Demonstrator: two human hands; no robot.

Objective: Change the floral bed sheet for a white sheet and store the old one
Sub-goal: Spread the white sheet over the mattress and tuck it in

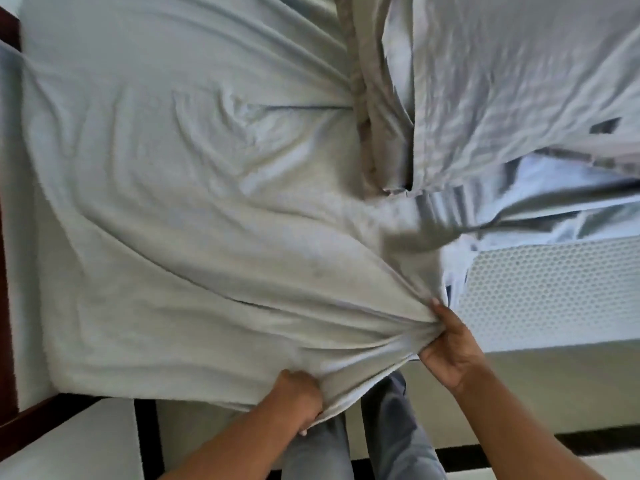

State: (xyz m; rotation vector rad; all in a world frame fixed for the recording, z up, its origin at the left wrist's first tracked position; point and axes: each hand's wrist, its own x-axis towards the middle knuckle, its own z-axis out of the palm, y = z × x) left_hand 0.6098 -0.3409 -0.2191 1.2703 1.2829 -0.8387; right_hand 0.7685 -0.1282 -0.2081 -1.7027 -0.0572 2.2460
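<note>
Left hand [298, 398] and right hand [450, 349] both clench the sheet [190, 202], probably soft and light; grip its bunched near edge

One wide-angle camera on your head looks steeply down over the bed's near edge, close enough that the wrinkled white fabric sheet [173, 202] fills most of the frame. Your left hand [299, 398] sits near 6 o'clock and your right hand [450, 351] near 5, with the white dot-patterned mattress side [554, 289] at 4 and the dark red-brown wooden frame [7, 341] at 9.
</note>
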